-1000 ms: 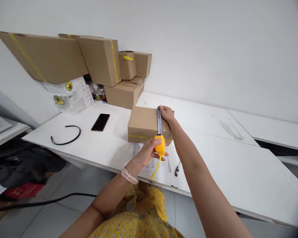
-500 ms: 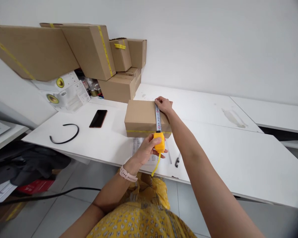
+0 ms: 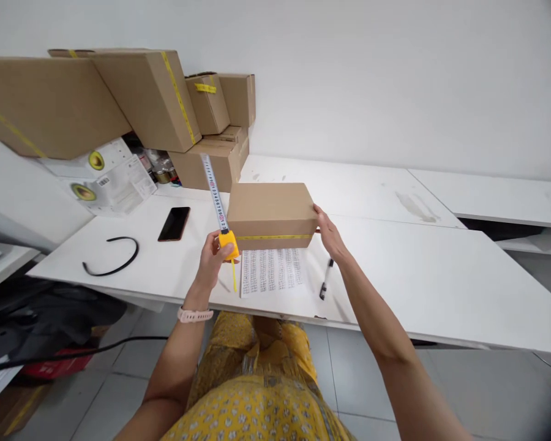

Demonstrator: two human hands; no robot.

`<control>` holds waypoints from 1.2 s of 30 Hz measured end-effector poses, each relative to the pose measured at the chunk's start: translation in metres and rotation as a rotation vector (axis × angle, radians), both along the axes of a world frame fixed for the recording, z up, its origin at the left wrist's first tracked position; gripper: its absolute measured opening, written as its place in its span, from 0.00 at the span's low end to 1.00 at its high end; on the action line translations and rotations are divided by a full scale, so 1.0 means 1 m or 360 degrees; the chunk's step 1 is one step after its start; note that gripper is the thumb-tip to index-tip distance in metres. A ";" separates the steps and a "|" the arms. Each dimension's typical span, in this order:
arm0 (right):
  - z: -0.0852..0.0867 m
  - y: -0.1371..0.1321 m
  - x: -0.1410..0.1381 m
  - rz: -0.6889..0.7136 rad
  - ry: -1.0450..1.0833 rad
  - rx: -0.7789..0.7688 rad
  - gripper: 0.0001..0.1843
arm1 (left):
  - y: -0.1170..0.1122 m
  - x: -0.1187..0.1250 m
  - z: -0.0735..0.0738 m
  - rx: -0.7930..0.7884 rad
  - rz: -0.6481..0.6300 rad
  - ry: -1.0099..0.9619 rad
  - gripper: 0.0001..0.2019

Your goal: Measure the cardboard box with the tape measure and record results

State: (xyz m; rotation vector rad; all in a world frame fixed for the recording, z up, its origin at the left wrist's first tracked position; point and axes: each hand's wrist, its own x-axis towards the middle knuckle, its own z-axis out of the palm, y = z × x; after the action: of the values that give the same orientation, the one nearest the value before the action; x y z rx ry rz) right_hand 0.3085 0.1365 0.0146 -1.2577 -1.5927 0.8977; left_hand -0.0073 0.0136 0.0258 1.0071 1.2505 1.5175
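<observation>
A small brown cardboard box point(image 3: 269, 211) with a yellow tape line sits on the white table point(image 3: 395, 257). My left hand point(image 3: 213, 257) is closed on a yellow tape measure point(image 3: 228, 243) just left of the box, and its blade point(image 3: 211, 187) sticks up and away, free at the far end. My right hand point(image 3: 328, 236) rests against the box's right side with fingers stretched along it. A printed sheet point(image 3: 272, 272) lies in front of the box.
A black pen point(image 3: 325, 283) lies right of the sheet. A dark phone point(image 3: 174, 223) and a black curved band point(image 3: 111, 260) lie to the left. Several larger cardboard boxes point(image 3: 133, 101) are stacked at the back left against the wall. A black cable point(image 3: 64, 355) crosses the floor.
The tape came off the box's top. My left hand carried the tape measure to the box's left side, its blade now pointing up. My right hand dropped from the far top edge to the right side.
</observation>
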 end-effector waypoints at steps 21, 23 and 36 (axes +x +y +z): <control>0.084 0.063 -0.063 -0.0151 -0.0804 0.0750 0.15 | -0.023 0.047 0.037 0.0183 -0.0486 -0.0045 0.29; 0.084 0.063 -0.065 -0.0156 -0.0755 0.0773 0.15 | -0.036 0.067 0.018 0.0047 -0.0638 -0.0095 0.29; 0.081 0.071 -0.062 -0.0004 -0.1094 0.0972 0.30 | -0.049 0.108 -0.036 -0.0147 -0.0836 -0.0267 0.30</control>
State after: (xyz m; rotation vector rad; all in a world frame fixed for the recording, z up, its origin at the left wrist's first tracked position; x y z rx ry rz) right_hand 0.2465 0.2074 0.0954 -1.1599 -2.1645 -0.0876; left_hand 0.1009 -0.0359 -0.0101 1.0244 0.8428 1.0986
